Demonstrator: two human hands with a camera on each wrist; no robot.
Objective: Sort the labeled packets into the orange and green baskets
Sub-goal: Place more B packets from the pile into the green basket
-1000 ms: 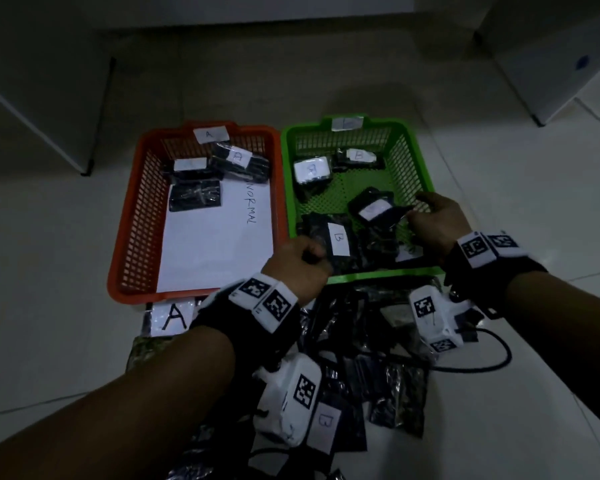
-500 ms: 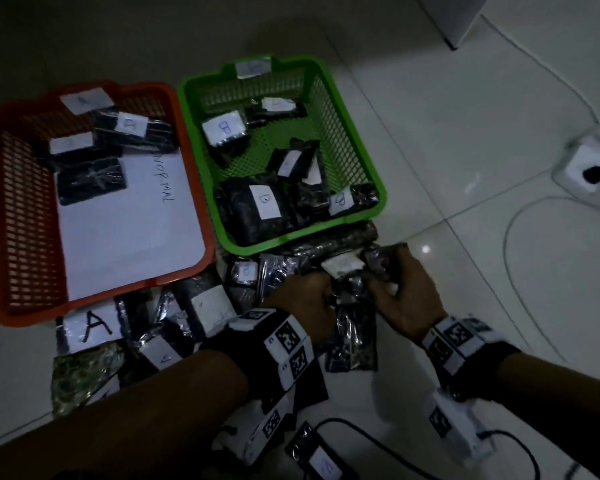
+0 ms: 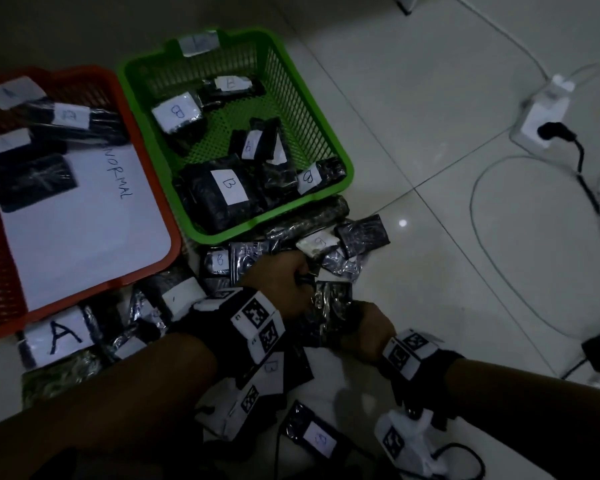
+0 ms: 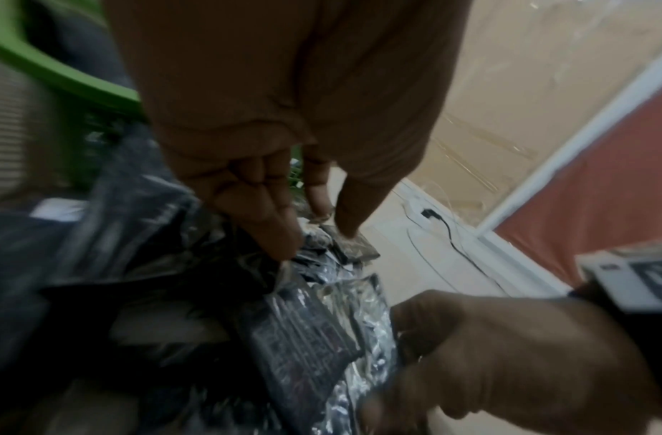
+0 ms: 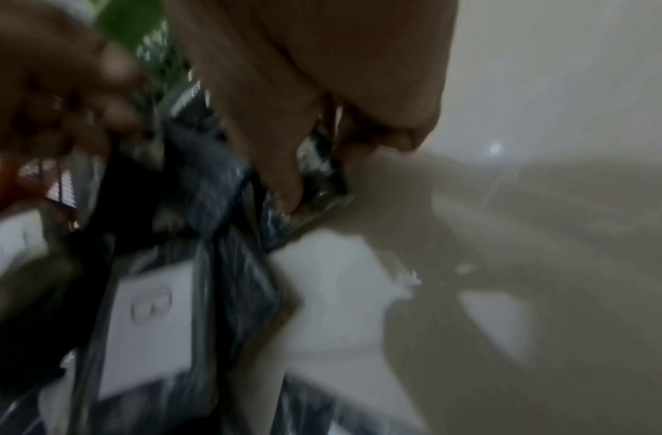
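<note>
We see both hands down in the pile of packets (image 3: 302, 258) on the tiled floor (image 3: 430, 140), just near of the green basket (image 3: 329, 147). Left hand (image 3: 278, 282) has fingers curled into the foil packets; in the left wrist view its fingertips (image 4: 273, 232) press down on crinkled plastic, but we cannot tell if it really grips one. Right hand (image 3: 368, 330) sits just right and near of the left, fingers curled round a shiny dark packet (image 3: 329, 303); right wrist view is blurred but shows thumb and fingers pinching a packet edge. Green basket holds several dark packets with white B labels, one big B packet (image 3: 222, 192) at its near side. Orange basket (image 3: 0, 271) lies touching the green one on the left, with a white sheet (image 3: 80, 230) marked NORMAL inside and a few packets at its far end. An A-labeled packet (image 3: 59, 336) lies on the floor near of the orange basket, and a B-labeled one (image 3: 312, 434) lies nearest us between the wrists. Far right, a white power strip (image 3: 544, 123) with a black plug and cables on the floor.
</note>
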